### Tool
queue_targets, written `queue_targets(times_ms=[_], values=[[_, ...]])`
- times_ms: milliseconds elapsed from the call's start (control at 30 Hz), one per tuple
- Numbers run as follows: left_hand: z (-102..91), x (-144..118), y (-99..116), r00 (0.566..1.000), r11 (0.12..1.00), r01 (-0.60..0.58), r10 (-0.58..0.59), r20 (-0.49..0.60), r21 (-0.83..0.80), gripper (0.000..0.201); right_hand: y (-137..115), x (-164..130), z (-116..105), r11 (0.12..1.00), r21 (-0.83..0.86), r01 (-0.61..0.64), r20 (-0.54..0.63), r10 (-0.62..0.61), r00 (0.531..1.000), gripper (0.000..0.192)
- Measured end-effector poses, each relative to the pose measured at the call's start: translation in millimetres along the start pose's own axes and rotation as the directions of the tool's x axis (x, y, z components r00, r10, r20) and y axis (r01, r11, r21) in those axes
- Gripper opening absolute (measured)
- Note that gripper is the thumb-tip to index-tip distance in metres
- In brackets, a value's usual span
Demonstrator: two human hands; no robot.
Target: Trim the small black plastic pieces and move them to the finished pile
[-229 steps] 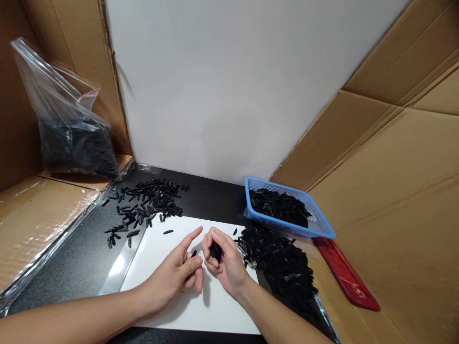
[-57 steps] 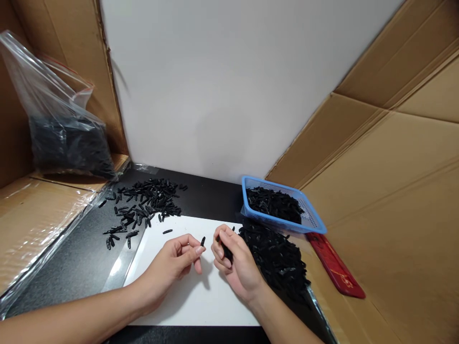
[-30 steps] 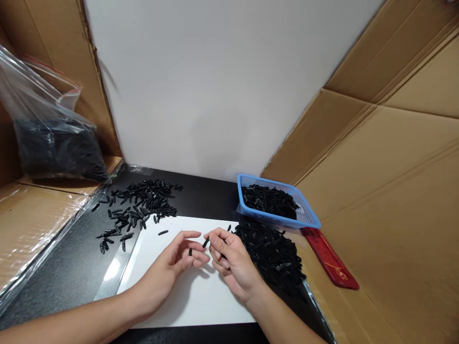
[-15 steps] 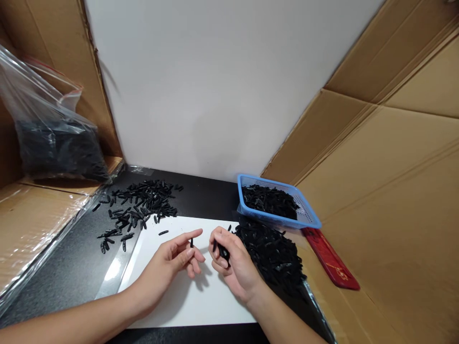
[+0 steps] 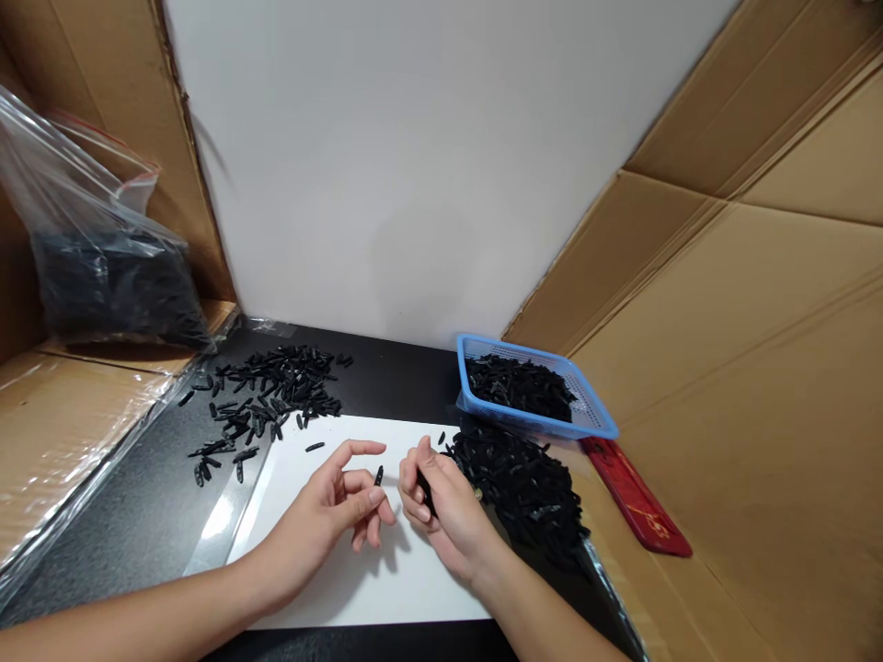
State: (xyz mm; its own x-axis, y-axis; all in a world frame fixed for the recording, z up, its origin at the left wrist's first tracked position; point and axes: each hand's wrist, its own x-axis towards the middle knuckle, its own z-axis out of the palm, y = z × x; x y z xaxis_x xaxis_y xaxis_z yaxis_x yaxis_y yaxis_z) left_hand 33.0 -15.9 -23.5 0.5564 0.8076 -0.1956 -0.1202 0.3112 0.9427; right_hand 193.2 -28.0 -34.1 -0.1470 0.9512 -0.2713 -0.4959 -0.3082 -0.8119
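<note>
My left hand (image 5: 331, 510) hovers over the white sheet (image 5: 359, 588) and pinches one small black plastic piece (image 5: 378, 475) between thumb and fingertips. My right hand (image 5: 441, 515) sits just to its right, fingers curled around a bundle of several black pieces (image 5: 425, 489). A large heap of the same black pieces (image 5: 524, 487) lies right beside my right hand. A looser scatter of black pieces (image 5: 272, 391) lies at the far left of the black table.
A blue mesh basket (image 5: 593, 418) holding black pieces stands behind the heap. A red flat object (image 5: 638, 510) lies on the cardboard to the right. A clear bag (image 5: 97, 248) of black pieces rests at the far left. Cardboard walls enclose both sides.
My hands met about a second ago and one piece passed to my left fingertips; they have drawn slightly apart since. The camera shifted a little earlier.
</note>
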Motion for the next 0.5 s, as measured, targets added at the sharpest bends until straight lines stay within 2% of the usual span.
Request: queue_targets(times_ms=[67, 167, 333, 433, 500], values=[[-0.3, 0, 0, 1.000, 1.000, -0.004, 0.004, 0.010, 0.012, 0.036, 0, 0, 0, 1.000, -0.013, -0.008, 0.016, 0.009, 1.000, 0.053], [-1.3, 0, -1, 1.000, 1.000, -0.007, 0.007, 0.013, 0.023, 0.036, 3, -1, 1, 0.995, -0.100, 0.005, 0.054, 0.000, 0.999, 0.041], [0.2, -1, -3, 1.000, 0.996, 0.006, -0.008, 0.026, 0.087, 0.040, 6, 0, 1, 0.981, -0.192, 0.038, 0.047, -0.029, 0.998, 0.032], [-1.6, 1, 2, 0.998, 0.975, -0.056, 0.062, -0.020, 0.216, 0.031, 4, 1, -1, 0.988, -0.149, 0.040, 0.032, -0.035, 0.999, 0.032], [-9.0, 5, 11, 0.988, 0.903, -0.123, 0.151, -0.035, 0.411, 0.018, 2, 1, -1, 0.994, -0.102, 0.028, 0.020, -0.026, 0.999, 0.032]])
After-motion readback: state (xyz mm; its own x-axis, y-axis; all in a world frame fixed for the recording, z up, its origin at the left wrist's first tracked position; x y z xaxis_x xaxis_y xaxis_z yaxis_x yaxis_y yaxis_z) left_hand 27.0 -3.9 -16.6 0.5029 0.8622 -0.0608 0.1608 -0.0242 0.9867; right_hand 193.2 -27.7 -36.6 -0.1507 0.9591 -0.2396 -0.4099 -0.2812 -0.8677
